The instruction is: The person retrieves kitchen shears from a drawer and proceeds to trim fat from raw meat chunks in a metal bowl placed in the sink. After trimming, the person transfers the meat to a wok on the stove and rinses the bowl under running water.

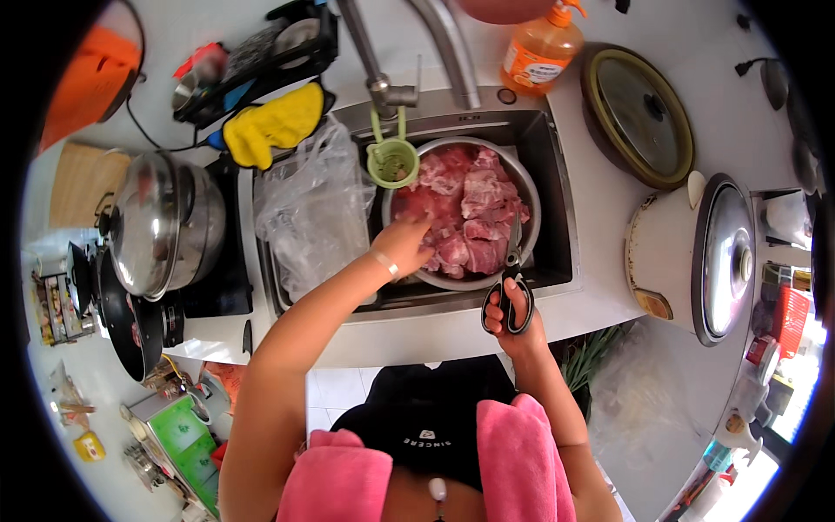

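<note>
Raw red meat [491, 204] in large pieces fills a round metal bowl [532, 187] set in the sink. My left hand [407, 244] reaches over the bowl's near left rim, its fingers at the meat. Those fingers are blurred and partly hidden, so their grip does not show. In my right hand [515, 315] is a pair of kitchen scissors [513, 271] with black-and-grey handles, my fingers through the loops. Their blades point away from me, over the meat at the bowl's right side.
Clear plastic bags [317, 213] fill the sink's left part. A green strainer cup [393, 163] hangs from the faucet [391, 94] at the bowl's rim. Right stand a lidded pot [639, 113] and a white lidded pot [678, 252]; left, a steel pot [165, 226]. An orange pump bottle [541, 54] stands behind.
</note>
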{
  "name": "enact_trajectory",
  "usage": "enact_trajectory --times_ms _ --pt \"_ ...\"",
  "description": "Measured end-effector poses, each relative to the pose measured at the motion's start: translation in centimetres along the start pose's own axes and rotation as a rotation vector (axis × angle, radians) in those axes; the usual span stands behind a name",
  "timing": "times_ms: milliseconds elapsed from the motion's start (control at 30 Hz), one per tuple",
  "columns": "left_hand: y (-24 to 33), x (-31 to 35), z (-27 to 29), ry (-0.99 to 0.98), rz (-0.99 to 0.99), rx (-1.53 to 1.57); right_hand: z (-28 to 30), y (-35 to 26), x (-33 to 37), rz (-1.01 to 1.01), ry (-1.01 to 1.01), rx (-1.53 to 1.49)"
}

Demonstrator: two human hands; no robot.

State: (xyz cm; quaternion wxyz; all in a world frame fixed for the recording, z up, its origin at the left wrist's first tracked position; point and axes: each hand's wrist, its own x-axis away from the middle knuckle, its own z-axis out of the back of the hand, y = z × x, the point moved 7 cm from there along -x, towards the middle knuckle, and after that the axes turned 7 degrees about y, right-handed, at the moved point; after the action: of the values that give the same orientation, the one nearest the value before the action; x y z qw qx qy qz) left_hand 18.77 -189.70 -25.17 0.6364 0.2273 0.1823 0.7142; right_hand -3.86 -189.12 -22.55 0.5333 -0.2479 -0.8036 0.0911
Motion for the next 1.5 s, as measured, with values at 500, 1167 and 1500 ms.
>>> enact_trajectory --times_ms 500,1167,1500 --pt "-3.4 -16.2 -10.8 0.070 0.189 -0.354 9.3 -5.1 -2.5 -0.151 -0.036 0.064" --pt "2.5 -16.4 -10.1 0.020 0.301 -0.163 6.2 -3.1 -3.2 -0.144 -0.038 0.044" --pt "0.7 -15.3 -9.2 -0.010 0.314 0.117 6.6 -2.7 -1.2 -0.107 -0.054 0.042"
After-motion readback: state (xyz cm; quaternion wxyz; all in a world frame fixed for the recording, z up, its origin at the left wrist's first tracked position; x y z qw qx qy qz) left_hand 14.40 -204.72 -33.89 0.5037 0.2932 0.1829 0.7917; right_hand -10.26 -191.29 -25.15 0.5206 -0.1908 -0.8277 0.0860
